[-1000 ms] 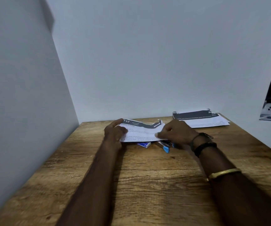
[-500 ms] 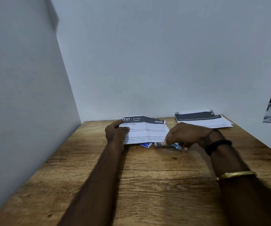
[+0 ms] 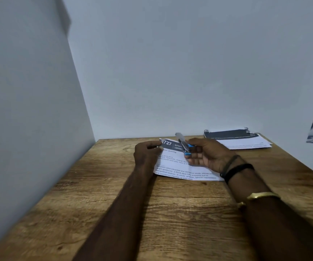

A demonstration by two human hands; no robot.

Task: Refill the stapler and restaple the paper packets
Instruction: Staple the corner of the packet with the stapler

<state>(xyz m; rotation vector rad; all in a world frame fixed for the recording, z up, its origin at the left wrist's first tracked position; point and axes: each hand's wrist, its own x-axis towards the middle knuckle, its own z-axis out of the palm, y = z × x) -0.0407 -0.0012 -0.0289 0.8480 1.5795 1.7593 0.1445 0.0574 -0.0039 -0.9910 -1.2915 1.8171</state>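
The right hand (image 3: 206,157) is clamping the stapler (image 3: 184,146) over a packet (image 3: 182,166) the left hand (image 3: 146,154) is pinning with curled fingers, so restapling looks unfinished, refill unclear.

A table (image 3: 114,213) fills the near ground, boxed in by a wall on the left and another behind. A paper packet (image 3: 182,171) lies flat on it near the back, about mid-width. The left hand (image 3: 147,154) rests on the packet's left edge. The right hand (image 3: 207,155) is over the packet's right part, fingers closed round a stapler (image 3: 184,147) that tilts up and away above the sheet. A paper stack (image 3: 240,141) lies at the back right corner, apart from the packet.
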